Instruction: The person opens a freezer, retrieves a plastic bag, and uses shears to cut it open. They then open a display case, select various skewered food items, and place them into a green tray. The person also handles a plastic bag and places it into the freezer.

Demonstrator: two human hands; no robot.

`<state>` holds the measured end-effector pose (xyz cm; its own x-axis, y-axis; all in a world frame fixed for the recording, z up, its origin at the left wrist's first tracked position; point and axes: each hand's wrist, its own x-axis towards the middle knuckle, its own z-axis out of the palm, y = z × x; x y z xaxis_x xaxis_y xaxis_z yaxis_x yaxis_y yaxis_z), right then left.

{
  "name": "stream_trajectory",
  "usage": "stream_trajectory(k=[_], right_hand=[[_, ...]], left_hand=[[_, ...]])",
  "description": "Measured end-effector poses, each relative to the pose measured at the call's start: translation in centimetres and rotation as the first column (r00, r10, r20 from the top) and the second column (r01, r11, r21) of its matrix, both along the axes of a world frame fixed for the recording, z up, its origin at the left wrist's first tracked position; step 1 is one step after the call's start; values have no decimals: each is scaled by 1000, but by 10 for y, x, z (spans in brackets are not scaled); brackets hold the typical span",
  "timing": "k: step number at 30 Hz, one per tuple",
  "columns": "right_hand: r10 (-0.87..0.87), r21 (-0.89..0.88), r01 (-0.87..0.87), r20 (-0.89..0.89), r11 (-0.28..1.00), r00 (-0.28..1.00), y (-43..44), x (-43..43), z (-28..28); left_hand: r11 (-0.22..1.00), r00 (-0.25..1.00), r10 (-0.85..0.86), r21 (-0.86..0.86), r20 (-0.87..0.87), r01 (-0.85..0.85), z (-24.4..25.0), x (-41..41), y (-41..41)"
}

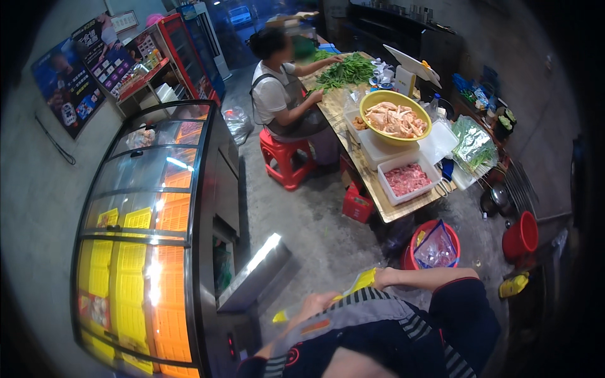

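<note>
At the front of my body, a yellow plastic packet (363, 279) runs between my two hands. My right hand (385, 278) grips its upper end, with the fingers partly turned away. My left hand (321, 301) is closed around the packet lower down; my striped apron (364, 302) hides part of both. Another bit of yellow (280, 316) shows beyond my left forearm. Below my hands stands an open metal drawer (257, 274) of the glass display cabinet (137, 227), which holds yellow and orange baskets.
A wooden table (350, 137) bears a yellow bowl of raw chicken pieces (396, 118), a white tub of red meat (407, 182) and leafy greens (352, 71). A person (283, 90) sits there on a red stool (286, 158). A red bucket (431, 243) stands on the floor by the table's end.
</note>
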<state>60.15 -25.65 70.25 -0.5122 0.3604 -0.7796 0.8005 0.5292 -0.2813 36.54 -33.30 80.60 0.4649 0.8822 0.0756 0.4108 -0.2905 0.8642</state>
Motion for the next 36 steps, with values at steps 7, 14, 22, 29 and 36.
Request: stream_trajectory(k=[7, 14, 22, 29, 36], right_hand=[[8, 179, 12, -107, 984, 994, -6, 23, 34], [28, 178, -30, 18, 984, 999, -1, 68, 92], [-431, 164, 432, -40, 887, 901, -50, 123, 142], [-884, 11, 949, -358, 316, 299, -173, 105, 154], [-443, -658, 443, -181, -609, -878, -303, 29, 177]], left_hand=[[976, 999, 21, -215, -44, -30, 9, 21, 17], [982, 1000, -20, -189, 8, 22, -12, 48, 44], [956, 993, -99, -270, 69, 114, -30, 77, 95], [776, 910, -367, -477, 192, 413, -43, 90, 136], [606, 760, -614, -488, 215, 628, -31, 134, 133]])
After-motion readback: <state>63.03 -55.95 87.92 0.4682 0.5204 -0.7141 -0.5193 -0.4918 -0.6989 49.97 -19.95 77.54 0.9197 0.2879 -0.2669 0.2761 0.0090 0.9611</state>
